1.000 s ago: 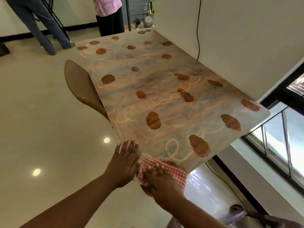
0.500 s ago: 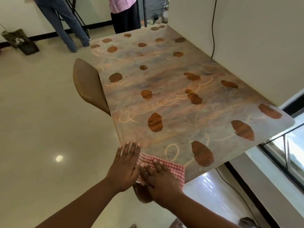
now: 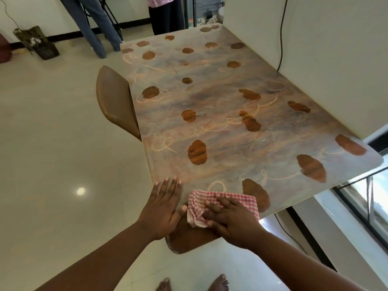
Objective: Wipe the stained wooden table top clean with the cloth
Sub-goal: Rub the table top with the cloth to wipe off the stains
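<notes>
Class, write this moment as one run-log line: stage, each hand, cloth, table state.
stage: wiping near edge | left hand: flat on table top | right hand: pressing checked cloth | brown stains: many remain

I see a glossy pale tile floor (image 3: 52, 164) carrying a round glint of ceiling light (image 3: 80, 191). A brown chair (image 3: 114, 101) stands tucked at the counter's left edge. A plain white wall (image 3: 325, 49) runs along the right, with a black cable (image 3: 282, 34) hanging down it. Lower right sits a dark-framed window (image 3: 365, 198) full of daylight. At the far wall stand two people (image 3: 126, 17) and a dark planter (image 3: 39, 44).
</notes>
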The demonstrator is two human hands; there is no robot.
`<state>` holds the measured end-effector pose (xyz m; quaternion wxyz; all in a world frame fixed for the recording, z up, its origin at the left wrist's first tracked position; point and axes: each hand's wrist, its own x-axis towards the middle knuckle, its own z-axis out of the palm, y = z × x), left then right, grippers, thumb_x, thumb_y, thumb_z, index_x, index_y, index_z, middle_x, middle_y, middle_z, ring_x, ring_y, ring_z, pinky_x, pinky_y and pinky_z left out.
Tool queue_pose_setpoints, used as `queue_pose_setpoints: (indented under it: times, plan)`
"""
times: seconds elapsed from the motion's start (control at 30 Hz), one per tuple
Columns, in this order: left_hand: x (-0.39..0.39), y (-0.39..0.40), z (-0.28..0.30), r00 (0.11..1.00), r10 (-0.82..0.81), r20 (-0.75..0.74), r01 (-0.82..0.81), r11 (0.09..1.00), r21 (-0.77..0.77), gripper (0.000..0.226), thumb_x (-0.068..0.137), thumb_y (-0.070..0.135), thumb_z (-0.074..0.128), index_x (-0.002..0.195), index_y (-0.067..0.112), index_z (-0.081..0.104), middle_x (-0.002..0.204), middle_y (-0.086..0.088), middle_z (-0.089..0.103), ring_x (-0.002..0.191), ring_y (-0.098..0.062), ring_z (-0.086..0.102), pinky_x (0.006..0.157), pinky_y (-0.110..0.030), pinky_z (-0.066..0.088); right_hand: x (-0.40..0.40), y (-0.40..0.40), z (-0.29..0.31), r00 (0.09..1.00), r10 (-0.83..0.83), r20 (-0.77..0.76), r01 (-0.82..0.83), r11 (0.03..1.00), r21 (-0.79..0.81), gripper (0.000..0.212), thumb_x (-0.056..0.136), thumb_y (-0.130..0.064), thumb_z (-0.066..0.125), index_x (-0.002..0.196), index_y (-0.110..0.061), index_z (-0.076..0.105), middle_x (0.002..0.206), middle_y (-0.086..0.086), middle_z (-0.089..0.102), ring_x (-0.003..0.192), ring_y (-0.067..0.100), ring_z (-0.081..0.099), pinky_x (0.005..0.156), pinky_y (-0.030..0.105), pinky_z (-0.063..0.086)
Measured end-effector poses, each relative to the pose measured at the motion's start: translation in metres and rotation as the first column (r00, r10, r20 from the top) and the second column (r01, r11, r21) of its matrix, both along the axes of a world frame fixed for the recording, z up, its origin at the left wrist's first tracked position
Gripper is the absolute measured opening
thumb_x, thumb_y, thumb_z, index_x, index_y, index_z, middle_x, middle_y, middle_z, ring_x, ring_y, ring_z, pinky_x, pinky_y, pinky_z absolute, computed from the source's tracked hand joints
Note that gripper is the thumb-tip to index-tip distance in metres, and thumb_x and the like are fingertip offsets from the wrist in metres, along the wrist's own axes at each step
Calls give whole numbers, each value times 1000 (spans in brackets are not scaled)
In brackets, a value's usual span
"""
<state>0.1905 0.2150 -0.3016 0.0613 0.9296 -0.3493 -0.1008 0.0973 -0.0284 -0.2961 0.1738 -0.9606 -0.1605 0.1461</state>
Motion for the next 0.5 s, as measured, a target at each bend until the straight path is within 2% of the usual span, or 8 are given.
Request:
queue_pose_setpoints:
  times: [0.07, 0.13, 0.2, 0.3, 0.37, 0.5]
  plan:
    - [1, -3, -1, 1000, 19, -6, -19, 1000, 8, 71, 93, 59, 0, 151, 17, -5, 158, -7, -12, 147, -29, -13, 116, -39, -16, 7, 18, -4, 997, -74, 36, 74, 997, 2, 53, 93, -60, 12, 141, -45, 31, 152, -17, 23, 141, 7, -7, 108, 25, -19]
    - [2, -7, -4, 999, 43, -16, -43, 999, 13, 72, 92, 58, -3, 150, 17, -7, 157, -7, -15, 147, -28, -16, 116, -39, -18, 7, 29, -8, 994, -94, 63, 94, 995, -11, 54, 94, -60, 13, 141, -43, 32, 152, -14, 26, 142, 11, -5, 110, 29, -16]
    - [4, -12, -5, 999, 44, -23, -43, 999, 24, 73, 90, 58, -3, 150, 16, -9, 157, -7, -16, 147, -27, -17, 116, -38, -19, 1, 29, -10, 997, -53, 55, 55, 998, -25, 55, 94, -60, 10, 143, -43, 29, 153, -14, 22, 141, 12, -10, 110, 30, -19]
    - [8, -23, -4, 1000, 7, -31, -7, 1000, -6, 73, 93, 55, 6, 152, 13, 0, 159, -9, -8, 148, -29, -10, 117, -39, -15, -11, 15, -8, 999, 45, 23, -44, 999, -27, 54, 95, -58, 8, 145, -43, 22, 154, -16, 14, 142, 13, -14, 108, 32, -23]
    - [10, -30, -4, 999, -19, -31, 19, 1000, 1, 74, 93, 59, 3, 152, 16, -5, 158, -7, -14, 147, -25, -16, 117, -39, -17, -22, -3, -8, 997, 70, 12, -70, 997, -26, 52, 96, -57, 9, 145, -45, 22, 153, -17, 15, 142, 12, -13, 109, 34, -22]
    - [9, -40, -6, 998, -46, -39, 47, 999, 14, 75, 91, 64, -4, 151, 20, -14, 158, -3, -21, 145, -20, -25, 116, -38, -20, -35, -65, -4, 999, 26, -28, -28, 998, -54, 45, 95, -59, 11, 140, -53, 13, 147, -28, 5, 136, -2, -23, 107, 23, -24]
